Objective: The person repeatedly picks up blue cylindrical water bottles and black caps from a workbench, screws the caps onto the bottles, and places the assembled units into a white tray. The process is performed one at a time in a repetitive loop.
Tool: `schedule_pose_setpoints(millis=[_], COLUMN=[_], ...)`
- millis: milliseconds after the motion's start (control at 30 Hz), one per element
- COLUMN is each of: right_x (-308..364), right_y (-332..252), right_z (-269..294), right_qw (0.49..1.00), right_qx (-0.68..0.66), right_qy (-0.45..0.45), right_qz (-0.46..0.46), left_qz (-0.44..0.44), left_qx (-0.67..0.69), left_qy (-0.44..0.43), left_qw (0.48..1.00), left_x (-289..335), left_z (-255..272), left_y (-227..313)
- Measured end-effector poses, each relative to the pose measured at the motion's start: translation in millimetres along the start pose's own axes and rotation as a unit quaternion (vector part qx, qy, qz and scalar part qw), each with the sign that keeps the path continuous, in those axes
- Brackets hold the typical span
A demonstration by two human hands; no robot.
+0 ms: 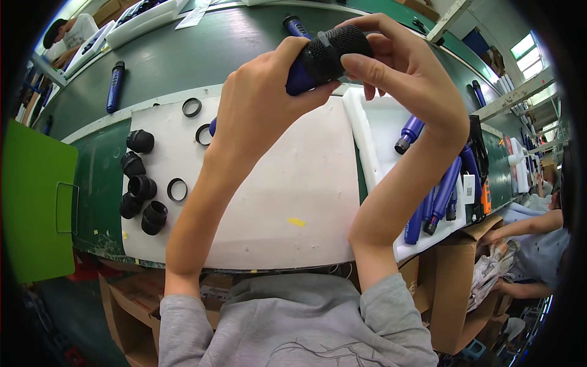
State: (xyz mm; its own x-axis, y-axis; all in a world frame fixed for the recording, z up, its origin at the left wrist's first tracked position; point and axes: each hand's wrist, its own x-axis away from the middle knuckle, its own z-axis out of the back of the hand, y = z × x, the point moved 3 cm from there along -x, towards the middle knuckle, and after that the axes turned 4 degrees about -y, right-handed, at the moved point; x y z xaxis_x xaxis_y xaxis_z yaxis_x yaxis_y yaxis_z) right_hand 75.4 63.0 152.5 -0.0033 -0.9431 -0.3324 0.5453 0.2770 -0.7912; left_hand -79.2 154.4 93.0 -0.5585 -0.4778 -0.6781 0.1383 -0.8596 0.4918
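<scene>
Over there L hand (260,88) is wrapped round a blue mic (301,78), R hand (400,70) gripping its blk mesh head (350,43) afaict. Loose blk heads (140,141) on wht mat (293,183).

The microphone (299,77) is blue, with a black meshed head (350,44). Loose heads (140,142) and rings (170,191) are black. Other microphones (445,188) are blue, the foam tray (354,114) white. The board (287,177) is off-white, its scrap (296,222) yellow; the surface (98,183) dark green; the panel (36,202) lime green; the box (451,287) brown; the shirt (269,306) grey with dark line drawing.
</scene>
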Motion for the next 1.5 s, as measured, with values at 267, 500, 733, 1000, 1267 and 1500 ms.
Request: schedule_pose_setpoints(millis=[267,500,733,1000,1267,1500], right_x=[-4.5,-7.4,-4.3,-12.9,-7.4,-7.0], right_y=[-1.1,15.4,15.7,20.4,28.0,31.2], right_z=[10.6,6.5,15.0,19.1,22.9,25.4], right_qw=[0.984,0.997,0.999,0.992,0.995,0.997], right_qx=[0.103,0.063,-0.009,0.075,-0.011,-0.057], right_qy=[-0.004,0.029,0.012,0.005,0.047,-0.012], right_qz=[-0.148,-0.025,0.036,-0.1,0.086,0.045], left_qz=[0.028,0.038,0.095,0.052,0.091,0.113], left_qx=[-0.029,0.036,0.057,-0.011,0.086,0.099], left_qy=[0.015,0.014,-0.035,-0.008,-0.045,-0.059], left_qw=[0.999,0.999,0.993,0.999,0.991,0.987], left_x=[3.7,2.2,2.2,4.6,3.3,4.5], left_z=[-9.1,-4.5,-3.3,-6.9,-2.4,-3.2], left_y=[7.3,1.4,1.5,1.1,5.9,6.9])
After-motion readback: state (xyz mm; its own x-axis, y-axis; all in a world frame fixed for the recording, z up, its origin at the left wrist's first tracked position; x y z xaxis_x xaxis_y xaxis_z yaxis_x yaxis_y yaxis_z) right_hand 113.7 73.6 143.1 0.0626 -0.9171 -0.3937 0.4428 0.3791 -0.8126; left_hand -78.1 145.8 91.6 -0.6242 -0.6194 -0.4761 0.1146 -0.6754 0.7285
